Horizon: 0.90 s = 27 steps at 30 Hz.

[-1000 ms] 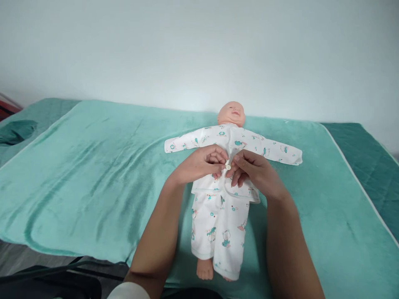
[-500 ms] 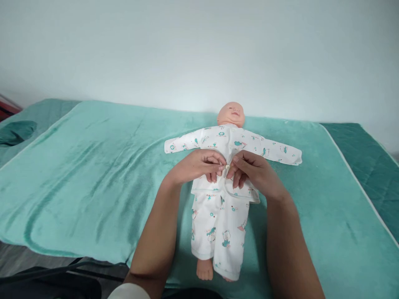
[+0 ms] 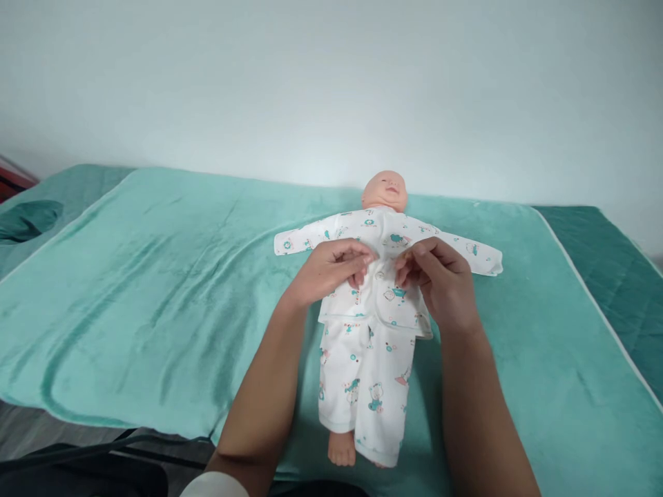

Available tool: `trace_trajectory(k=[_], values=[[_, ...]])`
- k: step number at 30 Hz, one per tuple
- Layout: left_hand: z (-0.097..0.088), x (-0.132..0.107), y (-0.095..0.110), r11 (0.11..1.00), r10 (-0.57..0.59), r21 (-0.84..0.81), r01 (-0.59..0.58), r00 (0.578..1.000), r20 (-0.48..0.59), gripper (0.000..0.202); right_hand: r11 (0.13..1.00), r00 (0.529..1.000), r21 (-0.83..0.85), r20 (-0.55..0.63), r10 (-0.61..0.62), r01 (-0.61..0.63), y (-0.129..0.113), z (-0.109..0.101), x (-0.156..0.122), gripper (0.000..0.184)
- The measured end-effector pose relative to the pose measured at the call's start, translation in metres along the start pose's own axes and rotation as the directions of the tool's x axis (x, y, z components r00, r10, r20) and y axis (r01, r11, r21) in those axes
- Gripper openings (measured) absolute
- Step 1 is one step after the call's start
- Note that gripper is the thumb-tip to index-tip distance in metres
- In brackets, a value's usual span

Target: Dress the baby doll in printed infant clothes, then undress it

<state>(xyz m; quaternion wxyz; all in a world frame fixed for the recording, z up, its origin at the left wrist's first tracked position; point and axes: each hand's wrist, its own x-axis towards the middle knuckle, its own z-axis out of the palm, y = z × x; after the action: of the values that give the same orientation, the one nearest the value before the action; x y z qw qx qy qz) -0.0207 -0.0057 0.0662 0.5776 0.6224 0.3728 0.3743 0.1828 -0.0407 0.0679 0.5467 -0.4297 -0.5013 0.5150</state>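
Note:
A baby doll (image 3: 388, 190) lies on its back, its arms spread in the sleeves of a white printed baby shirt (image 3: 398, 310). Below it are matching pants (image 3: 380, 393), with a bare foot (image 3: 342, 447) at one leg end. My left hand (image 3: 336, 269) is closed at the shirt's front opening, fingertips pinched against the cloth edge. Opposite it, my right hand (image 3: 438, 273) has curled fingers and the thumb against the index finger; what they hold, if anything, is hidden. A small round button (image 3: 380, 275) shows on the shirt between both hands.
Under the doll a light green blanket (image 3: 129, 290) covers the bed, over a darker quilted cover (image 3: 611, 269) at the right. A pale wall (image 3: 331, 90) rises behind. Dark straps or tubing (image 3: 103, 449) and a black object are at lower left.
My hands have moved apart and slightly up from the button, the right one further. The button now lies uncovered on the shirt front. The doll stays in place.

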Motion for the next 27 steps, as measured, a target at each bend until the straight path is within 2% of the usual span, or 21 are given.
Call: trace_trajectory(k=[2,4,6,8,11,13,17,23,27], values=[[0.004,0.004,-0.005,0.994,0.104,0.034,-0.1,0.979,-0.173,0.021,0.992,0.982,-0.034,-0.14,-0.127,0.123,0.004,0.001,0.002,0.019],[0.008,0.008,-0.011,0.971,0.223,0.144,-0.19,0.938,-0.264,0.019,0.967,0.951,-0.146,-0.202,-0.235,0.208,0.009,0.002,0.005,0.015],[0.01,0.012,-0.017,0.917,0.363,0.273,-0.291,0.892,-0.268,0.018,0.925,0.927,-0.274,-0.193,-0.322,0.264,0.014,0.003,0.008,0.013],[0.011,0.016,-0.022,0.844,0.484,0.374,-0.383,0.845,-0.227,0.02,0.876,0.917,-0.381,-0.143,-0.372,0.296,0.019,0.004,0.01,0.015],[0.012,0.021,-0.028,0.746,0.582,0.488,-0.453,0.8,-0.148,0.024,0.796,0.905,-0.504,-0.063,-0.421,0.335,0.024,0.005,0.011,0.018],[0.013,0.023,-0.031,0.689,0.607,0.551,-0.471,0.79,-0.085,0.027,0.746,0.891,-0.559,-0.028,-0.454,0.362,0.025,0.006,0.012,0.02],[0.013,0.025,-0.033,0.642,0.589,0.61,-0.464,0.808,-0.005,0.029,0.685,0.868,-0.606,0.016,-0.497,0.404,0.026,0.006,0.013,0.02],[0.014,0.025,-0.036,0.687,0.589,0.582,-0.434,0.803,-0.097,0.022,0.704,0.873,-0.603,-0.025,-0.487,0.375,0.029,0.005,0.014,0.018],[0.014,0.024,-0.036,0.73,0.559,0.548,-0.407,0.818,-0.136,0.02,0.688,0.845,-0.62,-0.072,-0.53,0.378,0.031,0.007,0.014,0.017]])
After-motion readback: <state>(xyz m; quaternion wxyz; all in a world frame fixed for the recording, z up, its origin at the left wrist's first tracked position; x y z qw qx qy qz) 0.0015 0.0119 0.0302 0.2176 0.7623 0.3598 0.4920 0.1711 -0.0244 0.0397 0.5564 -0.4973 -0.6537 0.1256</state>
